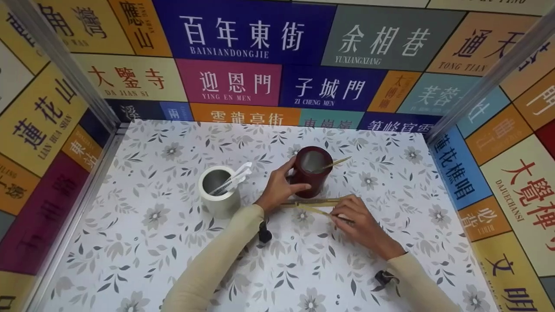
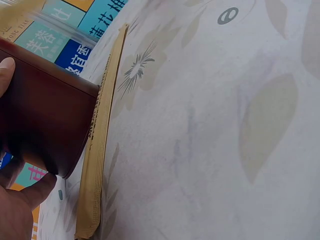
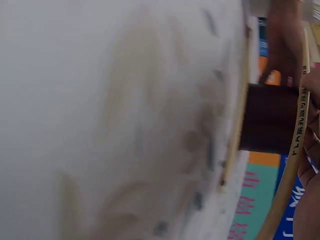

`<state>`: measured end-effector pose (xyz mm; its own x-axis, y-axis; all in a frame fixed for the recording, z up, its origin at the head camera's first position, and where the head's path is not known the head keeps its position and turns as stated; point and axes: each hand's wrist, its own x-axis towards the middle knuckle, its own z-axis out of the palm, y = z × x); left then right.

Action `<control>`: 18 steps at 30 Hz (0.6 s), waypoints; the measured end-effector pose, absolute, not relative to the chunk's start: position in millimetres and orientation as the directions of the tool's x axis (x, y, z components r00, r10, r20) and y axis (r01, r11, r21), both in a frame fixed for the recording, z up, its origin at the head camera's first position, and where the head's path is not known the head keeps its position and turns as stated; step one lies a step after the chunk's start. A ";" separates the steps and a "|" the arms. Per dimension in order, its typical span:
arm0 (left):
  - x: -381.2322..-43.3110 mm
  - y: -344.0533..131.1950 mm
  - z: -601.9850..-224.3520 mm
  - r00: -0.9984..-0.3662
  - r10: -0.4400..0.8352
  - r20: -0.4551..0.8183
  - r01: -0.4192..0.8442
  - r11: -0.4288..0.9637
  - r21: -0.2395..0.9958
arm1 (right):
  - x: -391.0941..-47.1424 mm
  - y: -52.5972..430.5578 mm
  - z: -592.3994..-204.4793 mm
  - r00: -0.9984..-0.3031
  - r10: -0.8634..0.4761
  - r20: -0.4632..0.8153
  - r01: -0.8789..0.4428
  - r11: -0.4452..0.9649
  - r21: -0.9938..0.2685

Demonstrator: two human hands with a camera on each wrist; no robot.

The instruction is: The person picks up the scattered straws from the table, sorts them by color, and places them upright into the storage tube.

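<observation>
A dark red cylindrical container [image 1: 308, 182] stands on the table, and my left hand [image 1: 277, 186] grips its left side with the thumb across the front. One thin tan straw [image 1: 340, 161] leans out over its rim. Between the fingers of my right hand [image 1: 360, 221] is a tan paper-wrapped straw [image 3: 286, 195] with dark printing, raised off the table. Another tan wrapped straw [image 2: 102, 125] lies on the cloth along the near side of the container's base. My right hand is just to the right of and nearer than the container.
To the left stands a cream-white cylindrical pot [image 1: 221, 203] holding several white-wrapped sticks [image 1: 236, 175]. A white tablecloth [image 1: 156, 260] with a grey leaf pattern covers the table. Panels printed with characters [image 1: 243, 39] enclose the back and sides.
</observation>
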<state>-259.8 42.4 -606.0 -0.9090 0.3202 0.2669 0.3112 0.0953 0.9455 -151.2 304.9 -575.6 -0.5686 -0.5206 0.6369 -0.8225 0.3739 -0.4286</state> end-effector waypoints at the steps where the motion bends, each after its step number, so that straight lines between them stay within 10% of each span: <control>1: -260.5 42.1 -605.6 -0.909 0.316 0.270 0.315 0.098 0.944 | -154.5 304.3 -568.3 -0.570 -0.489 0.661 -0.822 0.351 -0.449; 18: -262.0 45.4 -606.7 -0.904 0.311 0.294 0.342 0.113 0.933 | -193.8 238.3 -441.1 -0.673 -0.293 0.679 -0.739 0.287 -0.609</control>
<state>-262.0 45.4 -606.7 -0.9039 0.3109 0.2937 0.3420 0.1133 0.9328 -193.8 238.3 -441.1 -0.6731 -0.2928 0.6791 -0.7393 0.2871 -0.6091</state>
